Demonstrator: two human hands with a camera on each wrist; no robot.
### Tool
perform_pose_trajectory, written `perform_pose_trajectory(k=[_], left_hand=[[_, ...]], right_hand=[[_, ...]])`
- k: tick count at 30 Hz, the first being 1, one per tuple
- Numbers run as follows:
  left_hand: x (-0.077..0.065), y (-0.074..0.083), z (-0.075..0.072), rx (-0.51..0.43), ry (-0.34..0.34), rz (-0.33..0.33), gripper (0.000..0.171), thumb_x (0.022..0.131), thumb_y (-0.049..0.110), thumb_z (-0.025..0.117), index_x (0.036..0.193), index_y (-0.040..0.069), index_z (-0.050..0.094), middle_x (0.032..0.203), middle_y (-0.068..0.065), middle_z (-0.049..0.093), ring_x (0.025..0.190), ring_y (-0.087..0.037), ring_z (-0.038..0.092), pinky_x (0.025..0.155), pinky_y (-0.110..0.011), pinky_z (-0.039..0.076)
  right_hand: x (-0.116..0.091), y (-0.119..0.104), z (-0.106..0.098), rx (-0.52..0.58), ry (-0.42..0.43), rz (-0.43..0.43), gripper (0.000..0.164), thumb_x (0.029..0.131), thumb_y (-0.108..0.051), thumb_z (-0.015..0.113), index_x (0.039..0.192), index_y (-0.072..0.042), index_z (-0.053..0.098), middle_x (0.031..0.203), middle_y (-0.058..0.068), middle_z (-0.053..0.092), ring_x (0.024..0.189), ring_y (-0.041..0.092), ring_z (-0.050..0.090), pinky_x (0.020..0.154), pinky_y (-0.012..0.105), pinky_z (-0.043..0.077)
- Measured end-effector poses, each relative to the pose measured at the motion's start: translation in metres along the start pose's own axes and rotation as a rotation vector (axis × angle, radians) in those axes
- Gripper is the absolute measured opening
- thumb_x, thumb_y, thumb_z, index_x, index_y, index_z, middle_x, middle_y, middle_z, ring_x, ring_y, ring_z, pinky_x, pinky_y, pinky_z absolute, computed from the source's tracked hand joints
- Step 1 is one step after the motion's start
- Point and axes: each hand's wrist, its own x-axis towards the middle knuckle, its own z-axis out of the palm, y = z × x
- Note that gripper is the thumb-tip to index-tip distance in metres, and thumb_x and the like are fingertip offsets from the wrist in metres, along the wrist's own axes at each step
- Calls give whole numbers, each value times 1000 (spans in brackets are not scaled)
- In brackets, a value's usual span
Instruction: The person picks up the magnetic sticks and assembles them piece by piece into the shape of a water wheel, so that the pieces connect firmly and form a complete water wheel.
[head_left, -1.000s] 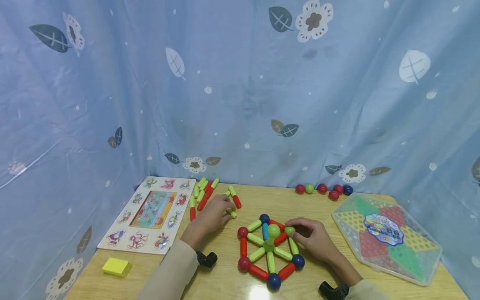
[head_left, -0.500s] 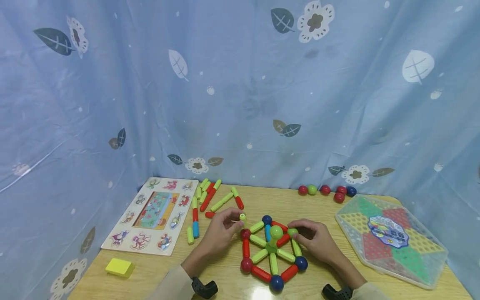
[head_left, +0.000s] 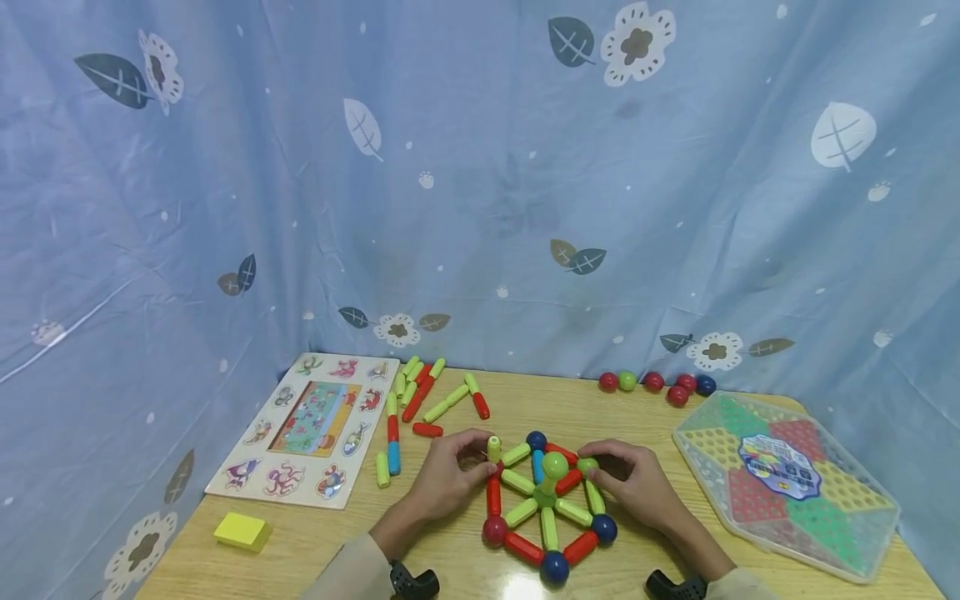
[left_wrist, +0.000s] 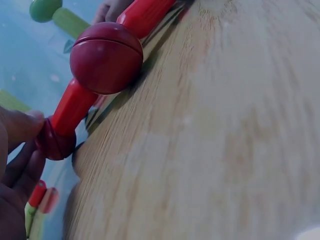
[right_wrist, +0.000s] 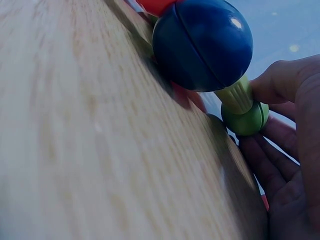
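Observation:
A wheel-shaped frame of magnetic rods and balls lies mid-table, with red rods (head_left: 523, 547), green rods, and an upright green rod topped by a green ball (head_left: 555, 465) at its hub. At its left rear corner my left hand (head_left: 446, 482) holds a red ball (left_wrist: 56, 140) between thumb and fingers. A short green rod (head_left: 494, 448) stands upright on that ball. My right hand (head_left: 637, 483) pinches a green ball (right_wrist: 245, 119) at the right rear corner. Near it sits a blue ball (right_wrist: 202, 45), and a larger-looking red ball (left_wrist: 106, 58) fills the left wrist view.
Loose rods (head_left: 446, 402) lie at the left rear, beside a picture puzzle board (head_left: 341, 487). A yellow block (head_left: 242, 531) sits front left. Several loose balls (head_left: 653, 382) line the back right, behind a clear hexagonal game box (head_left: 783, 462). A blue curtain (head_left: 480, 167) hangs behind.
My left hand has brought a short green rod from the loose pile rightward to the frame, and it now stands on the red ball. My right hand stays at the green ball.

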Motion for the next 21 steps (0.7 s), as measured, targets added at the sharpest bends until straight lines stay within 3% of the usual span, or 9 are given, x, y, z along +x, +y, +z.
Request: perform_pose_trajectory(k=[6, 11, 16, 19, 21], left_hand=[[-1, 3, -12, -26, -41, -34, 36, 98, 8, 82, 133, 8, 76, 121, -6, 80, 108, -21, 77, 98, -31, 63], [-4, 3, -44, -102, -64, -53, 42, 101, 5, 77, 142, 0, 70, 133, -19, 76, 120, -37, 75, 102, -26, 60], [-7, -4, -80, -118, -26, -64, 42, 101, 2, 76, 141, -6, 67, 135, -27, 73, 123, -45, 73, 102, -23, 59], [-9, -9, -95, -27, 3, -80, 41, 101, 3, 77, 141, -3, 69, 136, -24, 74, 121, -40, 75, 99, -26, 60], [-10, -12, -101, 102, 7, -86, 40, 101, 4, 77, 140, 1, 72, 134, -19, 76, 114, -34, 77, 94, -29, 62]], right_hand=[[0, -1, 0, 1, 3, 4, 24, 100, -2, 77, 123, -9, 79, 120, 13, 80, 111, 5, 74, 92, 20, 60], [0, -3, 0, 3, 8, 4, 24, 100, -2, 77, 123, -8, 79, 120, 13, 80, 110, 5, 74, 92, 19, 60], [0, -6, 1, 4, 8, -4, 23, 100, -1, 77, 122, -8, 79, 119, 13, 80, 109, 6, 74, 91, 20, 61], [0, -7, 1, 11, 6, -7, 23, 100, -1, 76, 122, -7, 79, 119, 14, 80, 108, 6, 75, 90, 21, 61], [1, -7, 1, 13, 3, -8, 23, 100, 0, 76, 122, -7, 79, 118, 14, 80, 107, 6, 75, 90, 21, 62]])
